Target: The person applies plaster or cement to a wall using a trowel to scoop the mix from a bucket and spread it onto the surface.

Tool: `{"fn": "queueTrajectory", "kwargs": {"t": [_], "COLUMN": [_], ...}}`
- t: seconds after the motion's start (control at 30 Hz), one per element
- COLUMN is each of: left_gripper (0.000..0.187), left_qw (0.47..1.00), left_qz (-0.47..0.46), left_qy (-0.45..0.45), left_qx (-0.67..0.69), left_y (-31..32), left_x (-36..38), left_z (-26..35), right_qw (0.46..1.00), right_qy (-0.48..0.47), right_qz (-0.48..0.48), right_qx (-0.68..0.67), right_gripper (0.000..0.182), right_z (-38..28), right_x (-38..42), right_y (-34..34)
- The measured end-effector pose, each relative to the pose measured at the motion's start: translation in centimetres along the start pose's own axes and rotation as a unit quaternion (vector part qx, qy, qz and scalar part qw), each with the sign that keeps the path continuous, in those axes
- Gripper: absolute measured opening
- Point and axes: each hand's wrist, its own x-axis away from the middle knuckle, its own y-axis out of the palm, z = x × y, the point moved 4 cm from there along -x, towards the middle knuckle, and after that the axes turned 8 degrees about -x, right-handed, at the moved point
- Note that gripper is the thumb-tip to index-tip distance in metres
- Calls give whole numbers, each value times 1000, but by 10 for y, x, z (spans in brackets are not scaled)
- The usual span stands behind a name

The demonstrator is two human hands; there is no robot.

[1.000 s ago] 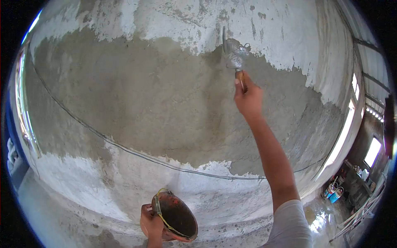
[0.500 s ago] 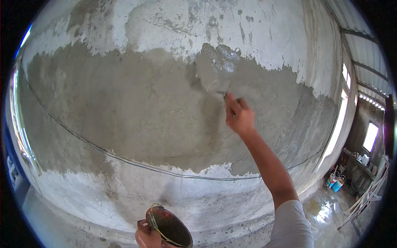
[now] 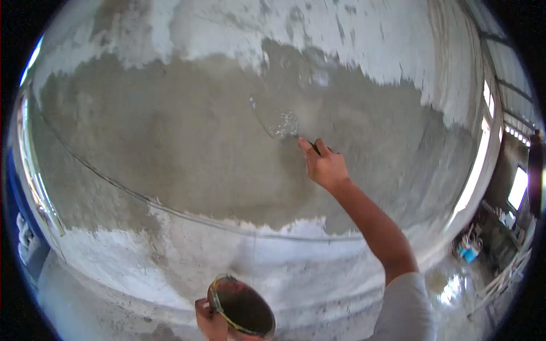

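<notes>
My right hand [image 3: 327,167] is closed round the handle of a trowel [image 3: 286,123], its arm stretched up to the wall. The blade lies against a broad patch of damp grey plaster [image 3: 182,136], and wet shine shows on it. Low in the view, my left hand [image 3: 211,321] grips the rim of a dark bucket [image 3: 243,310] at its left side. The bucket is tilted so that its dark inside shows; how much it holds I cannot make out.
A thin cable [image 3: 131,195] sags across the wall below the middle. Whitish bare wall [image 3: 222,28] borders the plaster above and below. On the right are a window [image 3: 518,187], a blue container [image 3: 470,251] and long poles [image 3: 500,278] over a wet floor [image 3: 449,287].
The trowel has moved left, and its blade now shows wet and shiny. The glossy lump of plaster near the upper edge is spread flatter. The bucket sits slightly further right in view.
</notes>
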Motion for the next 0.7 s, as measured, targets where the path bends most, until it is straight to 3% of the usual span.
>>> {"fn": "queueTrajectory", "kwargs": {"t": [0.07,0.1,0.13,0.27,0.33,0.43,0.53,0.67,0.7], "left_gripper": [24,28,28,26,27,34,38,39,23], "left_qw": [999,995,998,995,996,996,994,994,994], "left_qz": [-20,-15,-14,-56,-59,-58,-26,-33,-51], "left_qy": [-39,-69,-55,-76,-24,-58,-25,-39,-59], "left_qx": [27,75,22,12,-65,-44,-99,-96,-71], "left_y": [-6,-4,1,13,13,16,23,24,27], "left_x": [5,8,7,3,3,5,3,1,0], "left_z": [31,44,26,16,25,30,20,26,20], "right_qw": [998,998,998,996,995,993,988,985,990], "right_qy": [-11,-24,-39,-7,9,5,5,14,11], "right_qz": [-61,-45,-25,-29,2,65,134,163,141], "right_qx": [-19,-34,-49,-84,-97,-97,-72,-46,-27], "right_gripper": [55,54,53,54,54,52,52,51,50], "right_z": [0,0,0,-8,-10,-6,8,15,16], "right_x": [43,48,50,48,45,29,-12,-57,-60], "right_y": [-2,-7,-13,-39,-49,-67,-69,-48,-34]}}
